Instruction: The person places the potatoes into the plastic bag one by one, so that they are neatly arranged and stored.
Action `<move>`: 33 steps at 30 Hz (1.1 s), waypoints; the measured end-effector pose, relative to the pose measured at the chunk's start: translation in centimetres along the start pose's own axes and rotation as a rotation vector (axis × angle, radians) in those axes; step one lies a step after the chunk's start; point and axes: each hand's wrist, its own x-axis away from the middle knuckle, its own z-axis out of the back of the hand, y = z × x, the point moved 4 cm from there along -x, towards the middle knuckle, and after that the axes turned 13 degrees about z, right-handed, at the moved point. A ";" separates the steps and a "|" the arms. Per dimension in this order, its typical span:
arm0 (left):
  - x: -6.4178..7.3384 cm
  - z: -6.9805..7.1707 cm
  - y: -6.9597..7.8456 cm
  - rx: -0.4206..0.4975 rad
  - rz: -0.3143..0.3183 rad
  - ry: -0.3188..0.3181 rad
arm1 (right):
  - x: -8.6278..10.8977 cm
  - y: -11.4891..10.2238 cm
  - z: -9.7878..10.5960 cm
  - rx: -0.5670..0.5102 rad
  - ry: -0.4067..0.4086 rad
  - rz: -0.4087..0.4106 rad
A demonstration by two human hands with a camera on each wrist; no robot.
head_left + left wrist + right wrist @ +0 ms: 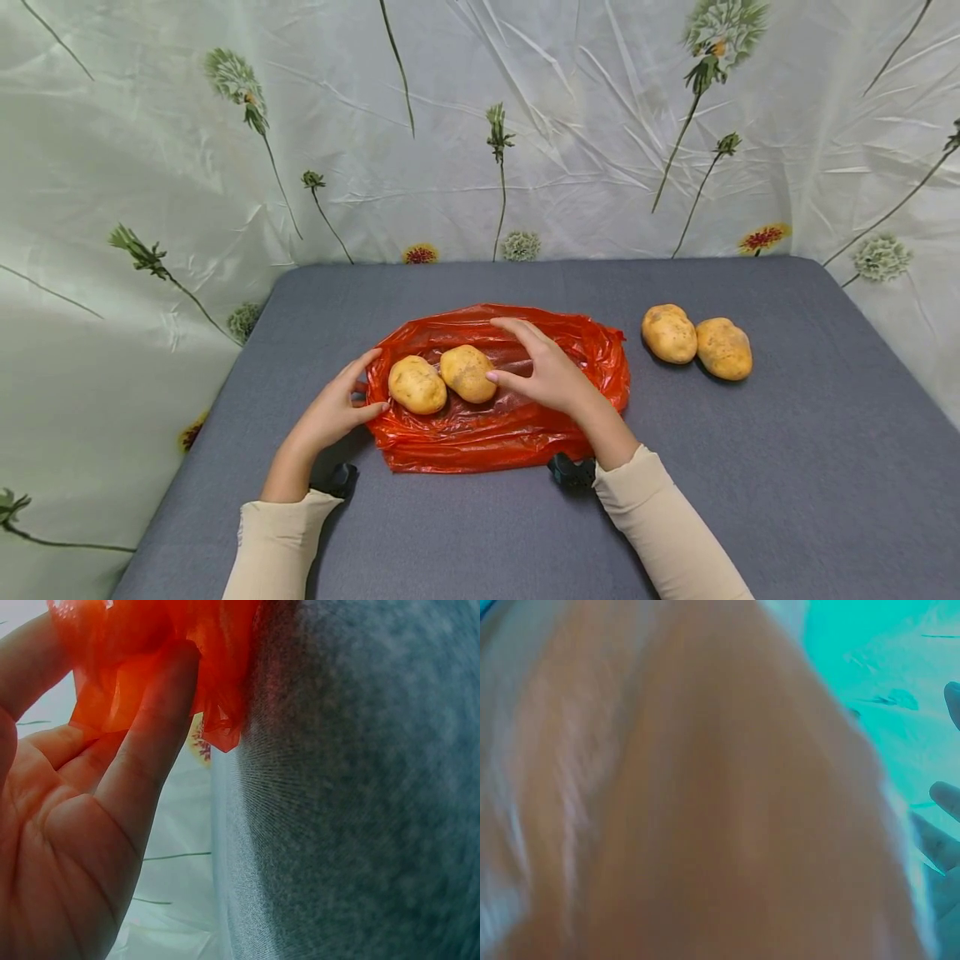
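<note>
Holding: my left grip (327, 415), on the left edge of the red bag (480, 454).
Spread: my right grip (553, 375), grasping nothing.
On the bag: left potato (417, 386) and right potato (467, 372), between my grips, the latter just left of my right thumb.

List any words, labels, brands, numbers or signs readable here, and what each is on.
None can be read. The red plastic bag shows no legible print, the four potatoes show no labels, and the curtain bears only plant pictures. The right wrist view is mostly blurred.
</note>
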 end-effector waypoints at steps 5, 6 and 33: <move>-0.1 0.0 -0.2 -0.001 0.002 0.003 | 0.9 0.1 1.8 0.039 0.029 -0.008; -0.2 0.0 -0.4 0.000 0.000 0.004 | 1.1 0.2 2.1 0.047 0.037 -0.010; -1.4 -0.4 -3.1 0.017 -0.007 0.001 | 8.8 4.5 11.0 0.243 0.198 -0.188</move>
